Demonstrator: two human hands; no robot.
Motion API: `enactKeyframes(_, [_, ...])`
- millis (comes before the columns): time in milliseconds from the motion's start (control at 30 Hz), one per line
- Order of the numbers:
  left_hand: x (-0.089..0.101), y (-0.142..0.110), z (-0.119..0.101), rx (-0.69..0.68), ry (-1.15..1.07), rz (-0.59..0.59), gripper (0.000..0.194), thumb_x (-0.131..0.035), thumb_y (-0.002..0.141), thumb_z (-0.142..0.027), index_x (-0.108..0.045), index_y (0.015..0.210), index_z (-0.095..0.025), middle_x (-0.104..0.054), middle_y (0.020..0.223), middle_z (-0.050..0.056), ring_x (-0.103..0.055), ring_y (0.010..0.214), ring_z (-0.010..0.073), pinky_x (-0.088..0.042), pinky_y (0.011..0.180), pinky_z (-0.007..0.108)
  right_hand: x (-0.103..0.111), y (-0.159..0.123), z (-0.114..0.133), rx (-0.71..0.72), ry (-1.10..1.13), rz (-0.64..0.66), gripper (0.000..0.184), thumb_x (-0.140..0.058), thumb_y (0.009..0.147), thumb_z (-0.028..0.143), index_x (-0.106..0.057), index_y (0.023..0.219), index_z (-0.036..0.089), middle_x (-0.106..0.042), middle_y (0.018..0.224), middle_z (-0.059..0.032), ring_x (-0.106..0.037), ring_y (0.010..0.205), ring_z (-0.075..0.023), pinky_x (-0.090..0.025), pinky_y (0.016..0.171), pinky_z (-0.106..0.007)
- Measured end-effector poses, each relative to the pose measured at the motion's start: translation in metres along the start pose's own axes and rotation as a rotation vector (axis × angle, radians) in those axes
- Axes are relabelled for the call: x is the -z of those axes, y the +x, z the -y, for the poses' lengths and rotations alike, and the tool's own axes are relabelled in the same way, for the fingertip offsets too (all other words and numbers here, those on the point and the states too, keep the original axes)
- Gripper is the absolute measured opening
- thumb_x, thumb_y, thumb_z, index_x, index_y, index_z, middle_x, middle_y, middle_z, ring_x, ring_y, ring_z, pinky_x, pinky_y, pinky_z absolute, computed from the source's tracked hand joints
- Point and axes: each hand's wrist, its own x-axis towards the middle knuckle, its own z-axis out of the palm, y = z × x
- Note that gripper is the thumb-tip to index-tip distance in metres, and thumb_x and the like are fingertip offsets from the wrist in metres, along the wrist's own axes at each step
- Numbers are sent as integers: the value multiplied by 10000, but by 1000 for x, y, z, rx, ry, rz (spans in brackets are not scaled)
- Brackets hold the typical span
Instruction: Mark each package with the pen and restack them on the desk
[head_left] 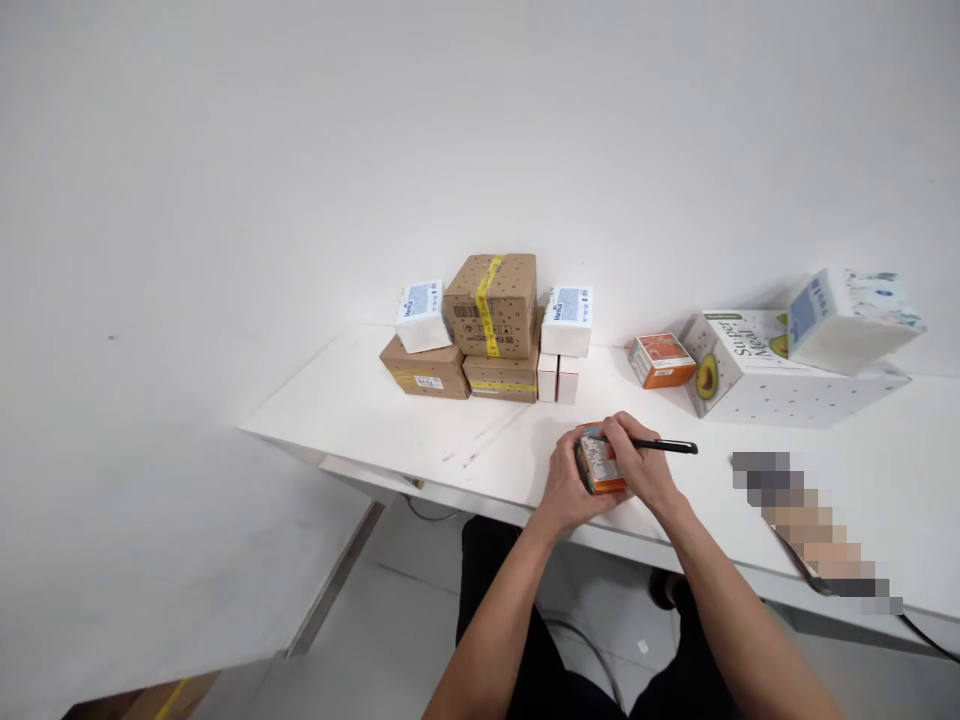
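Near the front edge of the white table, my left hand (564,485) is wrapped round the side of a small orange box (606,484). The box's printed, pale face points up toward me. My right hand (643,470) grips a black pen (671,446) in a writing hold above that face, its cap end sticking out to the right. The fingers hide the pen's tip, so I cannot tell whether it touches the box.
Behind my hands, cardboard boxes (495,305) stand stacked against the wall with white tissue packs (421,315). To the right are another orange box (661,362) and a long white avocado-print box (814,395) with a tissue pack on top. A blurred-out device (814,530) with a cable lies front right.
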Motion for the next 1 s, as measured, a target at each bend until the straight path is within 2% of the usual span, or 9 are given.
enactKeyframes(267, [-1,1,4,-59,44,-18,1035,-858,542,-370,-238,1363,-258,-419,1382,132,-450,1267,333,-372,1052,535,-5,0,-6,46,-141,-42,445,-377,901,522,-497,613,205,-457,501,31,-418,476,-120,-336,474,-258])
enactKeyframes(567, [-1,1,6,-62,64,-26,1038,-858,532,-383,-244,1361,-268,-414,1375,125,-456,1252,332,-385,1039,527,-5,0,-6,76,-228,-55,451,-356,906,524,-491,610,211,-457,503,29,-426,480,-127,-332,477,-261])
enactKeyframes(867, [0,0,4,-37,35,-24,1029,-865,527,-375,-271,1361,-264,-416,1374,129,-446,1256,342,-371,1042,544,-4,1,-5,87,-234,-51,459,-347,911,528,-475,601,215,-452,497,31,-423,477,-125,-328,478,-264])
enactKeyframes(1000, [-1,0,4,-43,31,-16,1059,-870,527,-387,-245,1372,-260,-415,1378,139,-441,1268,335,-361,1055,543,-5,-1,-5,54,-152,-87,450,-372,905,520,-493,601,211,-476,511,23,-442,488,-131,-351,490,-266])
